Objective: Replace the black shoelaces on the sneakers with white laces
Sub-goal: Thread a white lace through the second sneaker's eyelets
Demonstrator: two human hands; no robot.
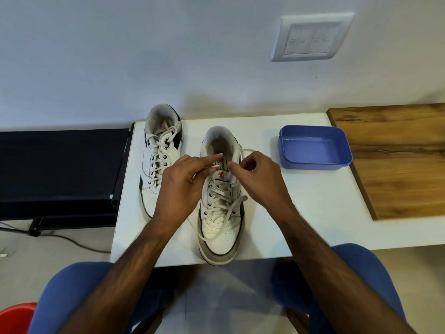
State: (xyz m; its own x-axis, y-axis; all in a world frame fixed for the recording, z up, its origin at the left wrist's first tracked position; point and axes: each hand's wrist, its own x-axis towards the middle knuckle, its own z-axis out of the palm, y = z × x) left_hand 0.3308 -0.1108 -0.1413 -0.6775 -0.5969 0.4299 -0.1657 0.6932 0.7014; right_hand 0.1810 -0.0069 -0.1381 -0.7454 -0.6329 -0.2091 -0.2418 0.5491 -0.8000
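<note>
Both sneakers carry white laces, upper-left sneaker (160, 155) tied; left hand (183, 184) and right hand (260, 177) pinch centre sneaker's (220, 213) loose white lace (228, 213) ends, knot pending.

Counts on and around the white table (301, 213)

Two white leather sneakers (161, 155) (220, 213), both with white laces; one blue rectangular plastic tray (315, 147); one wooden board (397, 160); two bare hands (183, 182) (258, 177); one wall switch plate (311, 37).
</note>
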